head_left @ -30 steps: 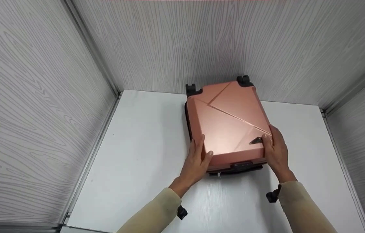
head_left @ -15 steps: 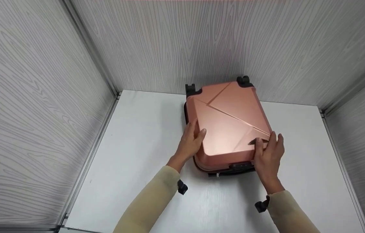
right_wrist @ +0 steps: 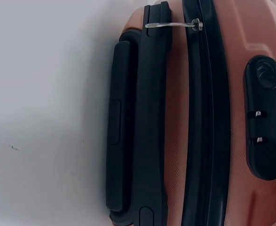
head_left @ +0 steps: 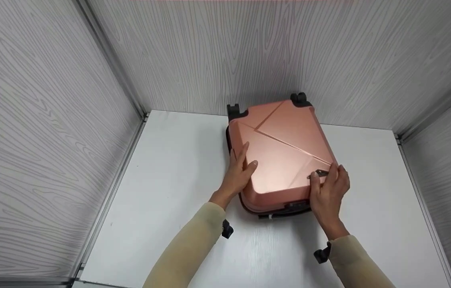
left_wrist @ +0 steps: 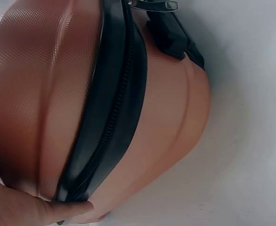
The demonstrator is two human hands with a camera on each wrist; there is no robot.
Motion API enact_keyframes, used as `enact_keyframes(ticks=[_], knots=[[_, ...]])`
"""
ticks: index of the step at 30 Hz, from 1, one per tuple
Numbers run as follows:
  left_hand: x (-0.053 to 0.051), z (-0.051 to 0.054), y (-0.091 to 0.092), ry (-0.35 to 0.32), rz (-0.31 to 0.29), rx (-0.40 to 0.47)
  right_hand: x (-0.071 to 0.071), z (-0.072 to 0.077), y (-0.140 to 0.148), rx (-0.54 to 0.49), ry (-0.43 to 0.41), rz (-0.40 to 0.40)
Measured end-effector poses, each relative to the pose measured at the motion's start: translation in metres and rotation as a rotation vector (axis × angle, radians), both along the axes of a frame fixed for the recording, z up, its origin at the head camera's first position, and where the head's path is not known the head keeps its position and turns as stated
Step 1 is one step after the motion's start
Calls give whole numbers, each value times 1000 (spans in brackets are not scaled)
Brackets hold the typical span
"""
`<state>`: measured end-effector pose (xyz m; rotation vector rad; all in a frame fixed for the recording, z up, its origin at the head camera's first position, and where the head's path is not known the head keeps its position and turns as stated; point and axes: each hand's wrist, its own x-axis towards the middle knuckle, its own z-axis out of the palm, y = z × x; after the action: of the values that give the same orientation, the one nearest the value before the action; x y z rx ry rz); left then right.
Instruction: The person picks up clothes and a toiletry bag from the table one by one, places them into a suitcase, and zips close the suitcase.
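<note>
Fingers point(head_left: 242, 156) apart, left hand point(head_left: 236, 178) and right hand point(head_left: 328, 198) resting on suitcase point(head_left: 279, 148); shell likely stiff, slick; best hold: black handle point(right_wrist: 120, 127).

No legible text; suitcase point(head_left: 283, 150) badge point(head_left: 321, 173) too small to read

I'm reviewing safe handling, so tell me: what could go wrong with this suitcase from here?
The left grip and right grip rest on the suitcase, not round its black handle, so they might slip in a lift.

The wheels appear close to the back wall and could knock it if pushed forward.

The metal zipper pull juts out from the zip and might snag.
</note>
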<state>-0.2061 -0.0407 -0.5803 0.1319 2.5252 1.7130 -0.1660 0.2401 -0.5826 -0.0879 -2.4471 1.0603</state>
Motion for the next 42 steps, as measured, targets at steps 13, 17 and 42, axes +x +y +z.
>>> enact_keyframes(ticks=[13, 17, 42], knots=[[38, -5, 14, 66, 89, -55, -18, 2, 21, 31, -39, 75], [52, -3, 22, 73, 126, -87, -28, 4, 30, 39, -74, 125], [36, 9, -22, 60, 158, -165, -28, 11, 14, -30, -104, 47]])
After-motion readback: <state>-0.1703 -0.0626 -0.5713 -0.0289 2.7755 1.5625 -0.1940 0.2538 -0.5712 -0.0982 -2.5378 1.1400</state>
